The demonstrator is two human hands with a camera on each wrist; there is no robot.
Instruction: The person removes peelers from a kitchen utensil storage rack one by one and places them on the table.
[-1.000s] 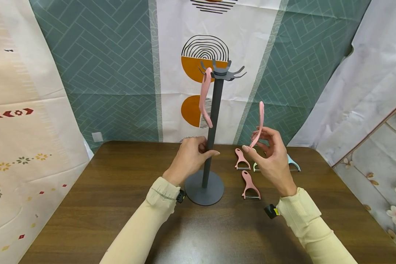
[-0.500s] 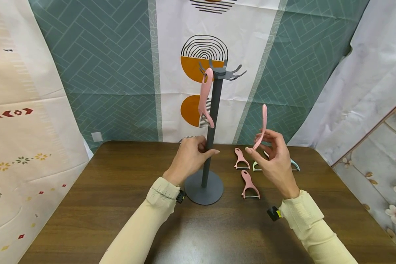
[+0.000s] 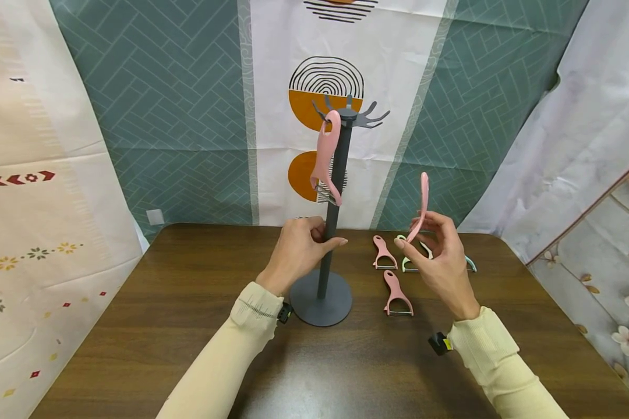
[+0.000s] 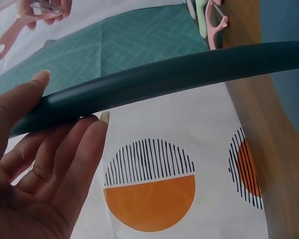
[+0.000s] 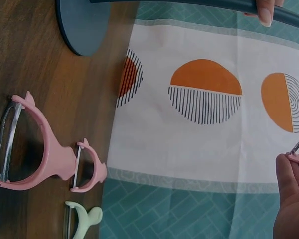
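Note:
A dark grey stand with a round base and a ring of hooks on top stands on the table. My left hand grips its pole midway, thumb and fingers on either side, also plain in the left wrist view. From one hook hangs a pink peeler by the hole in its handle, blade end down. To the right of the pole, my right hand pinches another pink peeler by its blade end, handle pointing up. Only a bit of that peeler shows at the right wrist view's edge.
Right of the base lie two pink peelers, one nearer and one farther. A light green peeler and a blue peeler lie partly behind my right hand. A patterned cloth hangs behind the table.
The stand has turned, so its hooks point differently and the hanging peeler shows more of its broad side. My right hand has moved slightly right and down with its peeler.

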